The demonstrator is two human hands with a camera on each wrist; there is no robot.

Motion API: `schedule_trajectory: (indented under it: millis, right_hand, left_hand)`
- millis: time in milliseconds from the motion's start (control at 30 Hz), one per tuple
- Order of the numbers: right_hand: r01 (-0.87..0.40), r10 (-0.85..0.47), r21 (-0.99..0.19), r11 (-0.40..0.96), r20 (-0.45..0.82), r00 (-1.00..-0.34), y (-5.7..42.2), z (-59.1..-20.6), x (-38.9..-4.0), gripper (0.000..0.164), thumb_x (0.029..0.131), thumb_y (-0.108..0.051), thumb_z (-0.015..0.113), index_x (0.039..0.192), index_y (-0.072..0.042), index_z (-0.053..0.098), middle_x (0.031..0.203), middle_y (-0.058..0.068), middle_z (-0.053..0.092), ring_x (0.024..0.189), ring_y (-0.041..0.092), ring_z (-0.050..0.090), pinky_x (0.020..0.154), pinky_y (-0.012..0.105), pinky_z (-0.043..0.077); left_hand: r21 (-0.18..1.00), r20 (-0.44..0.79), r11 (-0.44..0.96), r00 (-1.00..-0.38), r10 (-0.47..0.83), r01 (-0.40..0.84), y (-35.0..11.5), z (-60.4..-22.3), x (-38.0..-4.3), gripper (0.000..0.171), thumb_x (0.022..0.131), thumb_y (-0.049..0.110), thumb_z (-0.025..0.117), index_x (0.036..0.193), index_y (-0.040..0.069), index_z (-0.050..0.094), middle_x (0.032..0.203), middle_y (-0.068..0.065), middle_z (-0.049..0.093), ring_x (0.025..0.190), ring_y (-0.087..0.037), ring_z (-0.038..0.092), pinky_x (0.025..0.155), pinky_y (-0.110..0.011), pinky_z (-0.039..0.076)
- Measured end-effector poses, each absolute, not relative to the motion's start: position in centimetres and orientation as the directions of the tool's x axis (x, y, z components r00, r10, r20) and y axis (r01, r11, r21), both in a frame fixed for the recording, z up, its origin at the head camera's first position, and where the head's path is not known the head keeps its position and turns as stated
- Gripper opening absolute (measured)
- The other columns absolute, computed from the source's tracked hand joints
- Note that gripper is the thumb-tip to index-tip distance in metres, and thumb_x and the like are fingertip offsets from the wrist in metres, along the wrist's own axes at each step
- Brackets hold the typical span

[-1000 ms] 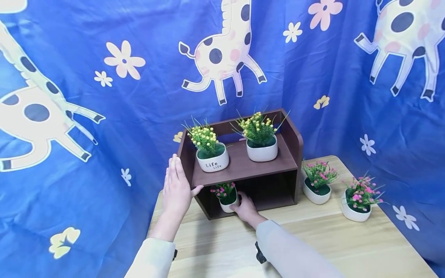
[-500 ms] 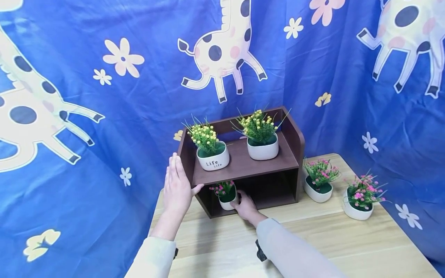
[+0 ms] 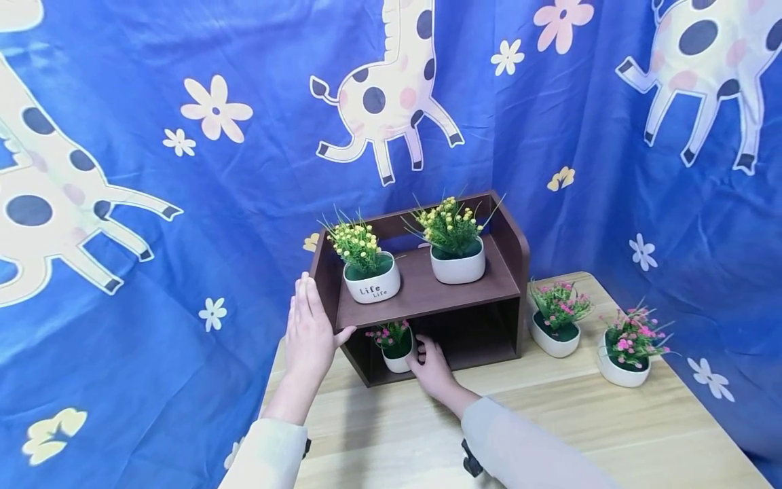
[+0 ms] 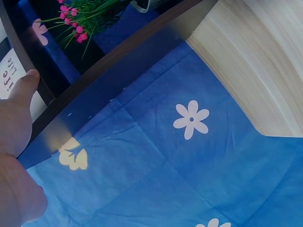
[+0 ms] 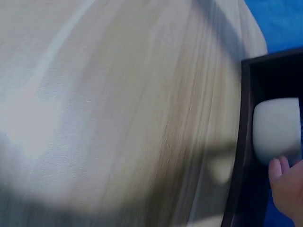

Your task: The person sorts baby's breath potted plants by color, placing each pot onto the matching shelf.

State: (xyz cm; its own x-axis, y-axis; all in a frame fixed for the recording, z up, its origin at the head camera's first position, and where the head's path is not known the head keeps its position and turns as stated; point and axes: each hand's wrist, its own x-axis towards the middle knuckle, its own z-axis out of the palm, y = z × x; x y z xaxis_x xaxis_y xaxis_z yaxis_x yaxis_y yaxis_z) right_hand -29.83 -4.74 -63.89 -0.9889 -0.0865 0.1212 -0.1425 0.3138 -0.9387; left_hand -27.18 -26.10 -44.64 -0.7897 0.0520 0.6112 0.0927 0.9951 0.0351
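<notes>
My left hand [image 3: 310, 339] lies flat with straight fingers along the left side of a dark brown two-tier shelf [image 3: 427, 309], its thumb at the front edge. My right hand [image 3: 432, 370] reaches into the lower compartment. Thumb and fingers hold the right end of a small white potted plant [image 3: 397, 363] with pink flowers, which stands upright at the compartment's left. The right wrist view shows fingertips at the white pot [image 5: 277, 130]. On the upper tier sit two yellow-flowered potted plants, a left one [image 3: 371, 286] marked "Life" and a right one [image 3: 458, 268].
Right of the shelf, two more pink-flowered potted plants stand on the wooden table [image 3: 537, 414]: a nearer one [image 3: 623, 373] and one beside the shelf [image 3: 554, 343]. A blue curtain [image 3: 256, 170] with giraffes and flowers hangs behind and on both sides.
The right wrist and forearm have shifted slightly right and toward me, while the fingers stay at the pot. The left hand keeps its place on the shelf. The head view shifts slightly.
</notes>
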Motion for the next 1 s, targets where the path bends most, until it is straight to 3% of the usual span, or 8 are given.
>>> schedule_trajectory:
  millis: [233, 467, 600, 833, 900, 1000]
  right_hand:
    - [-0.26, -0.132, -0.912, 0.317, 0.229, -0.964, -2.9, -62.7, -27.0, 0.064, 0.095, -0.036, 0.067, 0.147, -0.006, 0.046, 0.137, 0.016, 0.054, 0.125, 0.032, 0.056, 0.106, 0.048, 0.049]
    - [-0.387, -0.144, -0.836, 0.388, 0.36, -0.922, 1.1, -62.3, -23.4, 0.068, 0.092, -0.033, 0.072, 0.151, -0.014, 0.044, 0.141, 0.001, 0.054, 0.13, 0.018, 0.055, 0.111, 0.044, 0.047]
    - [-0.383, -0.14, -0.825, 0.415, 0.358, -0.923, 3.0, -62.2, -21.7, 0.068, 0.093, -0.04, 0.069, 0.153, -0.019, 0.042, 0.143, -0.003, 0.053, 0.131, 0.016, 0.055, 0.112, 0.045, 0.047]
    - [-0.339, -0.086, -0.831, 0.442, 0.337, -0.938, 5.7, -62.6, -19.4, 0.071, 0.091, -0.031, 0.074, 0.154, -0.022, 0.041, 0.142, -0.005, 0.052, 0.128, 0.019, 0.057, 0.11, 0.044, 0.049]
    - [-0.348, -0.047, -0.816, 0.461, 0.369, -0.928, 6.7, -63.2, -18.9, 0.072, 0.09, -0.03, 0.076, 0.153, -0.02, 0.042, 0.141, -0.003, 0.053, 0.126, 0.018, 0.058, 0.109, 0.039, 0.05]
    - [-0.343, 0.032, -0.798, 0.496, 0.412, -0.911, 8.5, -64.3, -18.2, 0.074, 0.088, -0.029, 0.077, 0.153, -0.018, 0.043, 0.141, 0.0, 0.052, 0.123, 0.019, 0.058, 0.108, 0.018, 0.046]
  left_hand:
    - [0.045, 0.617, 0.994, -0.786, 0.049, 0.098, -26.0, -44.7, -27.1, 0.146, 0.056, 0.049, 0.096, 0.161, 0.004, 0.004, 0.171, -0.014, 0.004, 0.156, -0.033, 0.02, 0.126, -0.051, 0.028]
    - [0.023, 0.635, 0.994, -0.769, 0.067, 0.106, -25.8, -45.0, -27.3, 0.147, 0.056, 0.052, 0.095, 0.161, 0.003, 0.005, 0.171, -0.014, 0.005, 0.156, -0.033, 0.022, 0.125, -0.05, 0.03]
    - [0.026, 0.638, 0.995, -0.768, 0.061, 0.101, -25.7, -44.9, -27.2, 0.147, 0.055, 0.05, 0.096, 0.161, 0.003, 0.005, 0.171, -0.014, 0.005, 0.156, -0.032, 0.022, 0.125, -0.049, 0.029]
    - [0.037, 0.64, 0.994, -0.766, 0.057, 0.105, -26.0, -45.0, -27.2, 0.147, 0.055, 0.047, 0.097, 0.16, 0.003, 0.005, 0.171, -0.015, 0.005, 0.156, -0.034, 0.022, 0.125, -0.05, 0.03]
    - [0.042, 0.635, 0.994, -0.77, 0.053, 0.103, -26.0, -45.0, -27.2, 0.147, 0.055, 0.046, 0.097, 0.161, 0.003, 0.004, 0.171, -0.014, 0.003, 0.156, -0.033, 0.02, 0.125, -0.05, 0.029]
    - [0.047, 0.624, 0.994, -0.78, 0.048, 0.099, -26.1, -45.0, -27.2, 0.147, 0.057, 0.047, 0.097, 0.161, 0.004, 0.003, 0.171, -0.013, 0.001, 0.157, -0.033, 0.018, 0.126, -0.05, 0.028]
